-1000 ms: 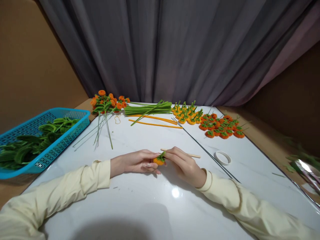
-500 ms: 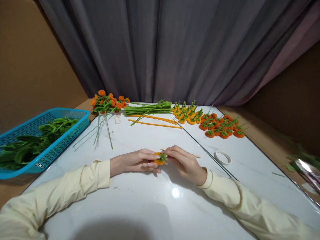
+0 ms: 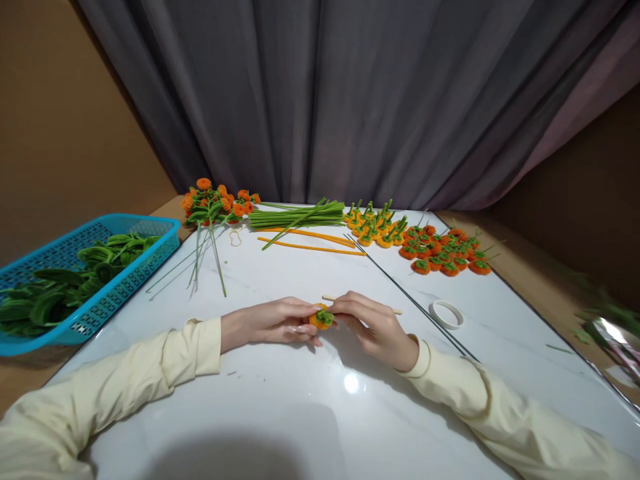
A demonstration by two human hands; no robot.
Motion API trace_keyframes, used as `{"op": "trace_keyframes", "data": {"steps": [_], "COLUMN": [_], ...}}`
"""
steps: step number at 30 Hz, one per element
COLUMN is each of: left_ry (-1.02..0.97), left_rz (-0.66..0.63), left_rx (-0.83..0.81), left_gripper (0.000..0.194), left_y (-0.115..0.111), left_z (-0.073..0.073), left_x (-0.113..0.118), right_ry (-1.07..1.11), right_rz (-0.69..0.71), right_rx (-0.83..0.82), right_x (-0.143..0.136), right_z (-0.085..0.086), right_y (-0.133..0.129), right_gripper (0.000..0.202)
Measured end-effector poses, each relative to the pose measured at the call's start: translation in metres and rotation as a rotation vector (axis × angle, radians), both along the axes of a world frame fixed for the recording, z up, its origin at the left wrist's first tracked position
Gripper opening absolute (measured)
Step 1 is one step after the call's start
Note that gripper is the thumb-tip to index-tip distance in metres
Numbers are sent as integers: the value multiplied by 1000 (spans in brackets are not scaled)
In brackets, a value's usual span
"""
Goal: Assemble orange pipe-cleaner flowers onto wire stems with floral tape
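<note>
At the table's (image 3: 260,287) near middle, orange flower head (image 3: 317,319): between the hands, 6 o'clock from view centre.
Left hand (image 3: 273,322): at its 9 o'clock, thumb and fingers pinching it.
Right hand (image 3: 373,331): at its 3 o'clock, fingertips bunched by the green stem (image 3: 327,318); whether they grip, cannot tell.
Green stem: turned from about 1 o'clock a second ago to 3, seemingly easier for the right fingers to reach.

Holds left hand (image 3: 273,323) and right hand (image 3: 376,331) near each other with bent fingers (image 3: 351,307), spreading sleeved forearms (image 3: 165,360) behind them.
</note>
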State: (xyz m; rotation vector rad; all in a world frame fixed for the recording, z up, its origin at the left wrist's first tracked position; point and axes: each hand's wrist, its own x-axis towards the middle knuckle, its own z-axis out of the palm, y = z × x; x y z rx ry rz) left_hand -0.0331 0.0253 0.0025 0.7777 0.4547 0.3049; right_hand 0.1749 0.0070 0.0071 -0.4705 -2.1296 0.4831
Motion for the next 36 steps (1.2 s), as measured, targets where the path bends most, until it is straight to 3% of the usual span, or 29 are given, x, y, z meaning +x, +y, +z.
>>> {"op": "trace_keyframes", "data": {"steps": [6,12,17,36], "left_ry": [24,-7,20,-31], "left_rz": [-10,9,37,67], "left_rx": [-23,5,7,-51], "left_gripper": [35,35,35,22], "left_y": [0,0,0,-1], "left_z": [1,0,0,-3], "left_x": [0,1,1,2], "right_ry": [-61,17,0,-98], "right_rz": [-8,-73,-95,-21], "right_rx": [151,76,115,341], "right_x": [3,0,1,5], "right_z": [-8,-8,-12,-11], "right_y": [3,3,3,9], "right_gripper": [34,24,27,43]}}
